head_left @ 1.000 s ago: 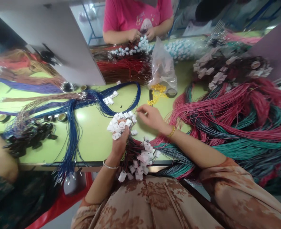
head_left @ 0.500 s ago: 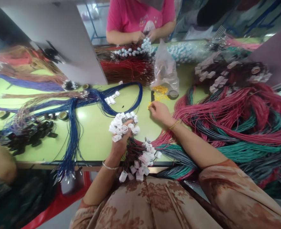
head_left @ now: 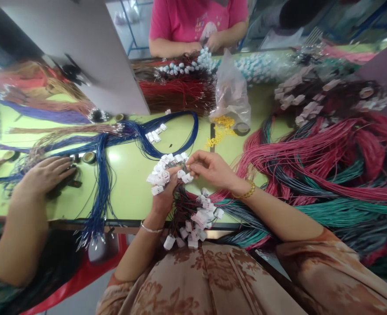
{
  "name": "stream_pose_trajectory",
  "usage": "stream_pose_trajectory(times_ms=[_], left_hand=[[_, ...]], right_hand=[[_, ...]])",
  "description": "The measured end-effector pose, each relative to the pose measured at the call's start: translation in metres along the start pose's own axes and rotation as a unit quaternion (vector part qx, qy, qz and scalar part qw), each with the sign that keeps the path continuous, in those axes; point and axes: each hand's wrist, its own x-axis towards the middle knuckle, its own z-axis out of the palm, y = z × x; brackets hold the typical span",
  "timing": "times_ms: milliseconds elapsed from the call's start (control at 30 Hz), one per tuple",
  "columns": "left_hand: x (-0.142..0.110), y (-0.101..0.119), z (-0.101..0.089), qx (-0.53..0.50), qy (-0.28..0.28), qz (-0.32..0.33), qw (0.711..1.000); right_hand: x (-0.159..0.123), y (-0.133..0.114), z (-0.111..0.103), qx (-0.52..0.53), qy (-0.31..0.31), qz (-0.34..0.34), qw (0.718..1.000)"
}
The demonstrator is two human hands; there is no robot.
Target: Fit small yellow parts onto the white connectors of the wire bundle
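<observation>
My left hand [head_left: 166,192] is closed around a bunch of wired white connectors [head_left: 162,168], their faces fanned out above the thumb. More white connectors [head_left: 202,214] on dark wires hang below it over the table edge. My right hand [head_left: 209,168] is pinched at the right side of the bunch, with a tiny yellow piece [head_left: 188,166] showing at its fingertips. A loose pile of small yellow pieces [head_left: 221,129] lies on the green table beyond, by a clear plastic bag [head_left: 232,94].
Blue wires [head_left: 103,175] lie to the left, near a co-worker's hand [head_left: 49,175] on black connectors. Thick bundles of pink wires [head_left: 311,153] and green wires [head_left: 341,208] cover the right. Across the table, a person in pink [head_left: 198,26] handles light-blue-and-white connectors [head_left: 193,65].
My right hand has come back from the yellow pile to the connectors in my left hand, bringing a yellow piece. At the left, a co-worker's arm has reached in over the black connectors.
</observation>
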Motion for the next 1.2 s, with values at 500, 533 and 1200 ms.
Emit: stream_pose_trajectory(times_ms=[500, 533, 1200], left_hand=[[0.001, -0.003, 0.001, -0.019, 0.014, 0.036, 0.999], [0.001, -0.004, 0.001, -0.019, 0.013, 0.037, 0.999], [-0.008, 0.001, 0.012, 0.073, 0.101, 0.031, 0.992]], right_hand=[[-0.008, -0.004, 0.015, -0.166, 0.044, -0.130, 0.977], [-0.009, -0.004, 0.016, -0.175, 0.048, -0.136, 0.974], [-0.021, 0.006, 0.036, -0.348, 0.022, -0.156, 0.924]])
